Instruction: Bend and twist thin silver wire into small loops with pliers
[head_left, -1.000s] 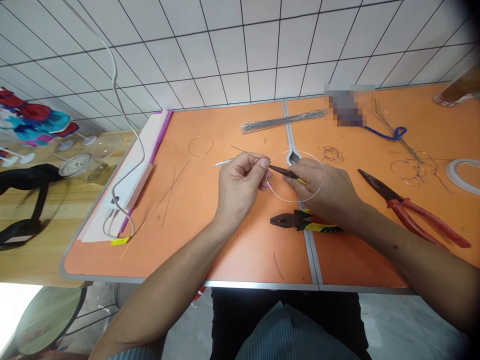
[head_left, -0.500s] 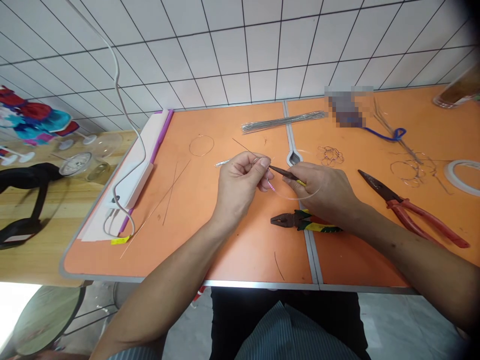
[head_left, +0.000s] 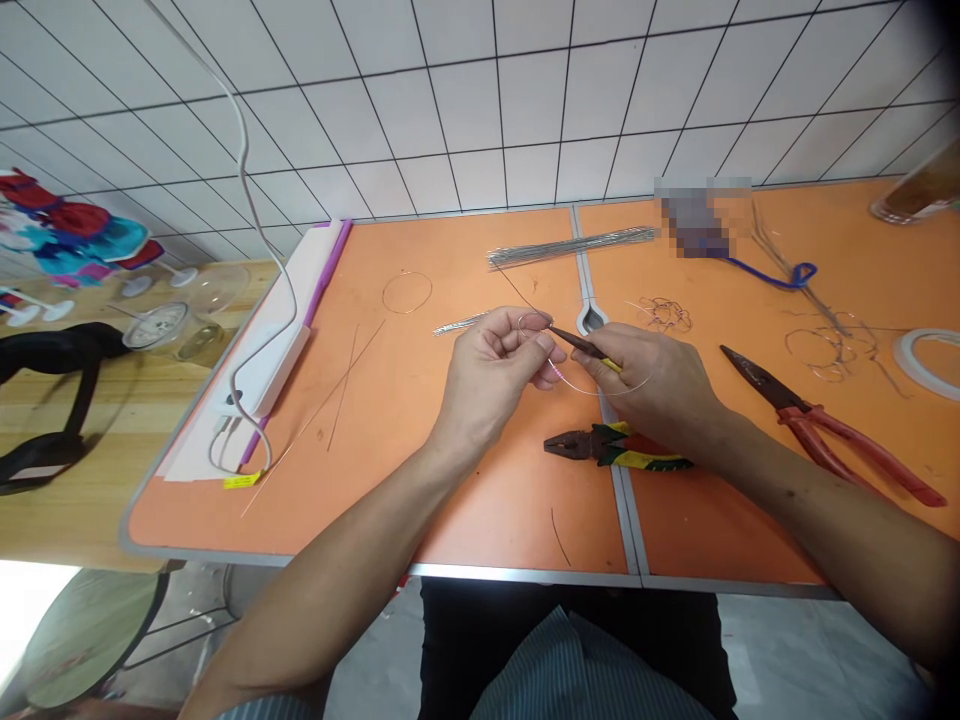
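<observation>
My left hand (head_left: 495,365) is closed, its thumb and fingers pinching a thin wire (head_left: 517,291) whose straight end sticks up and to the left. Part of that wire bends into a loop near the fingertips, with a short pink wrapped or beaded section (head_left: 556,371) beside them. A larger clear-looking curve (head_left: 600,392) runs from there below my right hand (head_left: 651,375). That hand is wrapped round slim dark-nosed pliers (head_left: 581,345) with yellow grips. Their tips meet the wire at my left fingertips. Combination pliers (head_left: 577,444) lie on the table just below.
Red-handled long-nose pliers (head_left: 795,400) lie to the right, beside tangled wire shapes (head_left: 821,342) and a white ring roll (head_left: 905,355). A bundle of straight wires (head_left: 570,246) lies at the back. A wire circle (head_left: 407,292) and a white power strip (head_left: 277,370) are leftward.
The wire's free end has swung more upright. My left hand has shifted slightly right with its fingers loosened a little, and the wire loop shows more. The pliers stay at the wire.
</observation>
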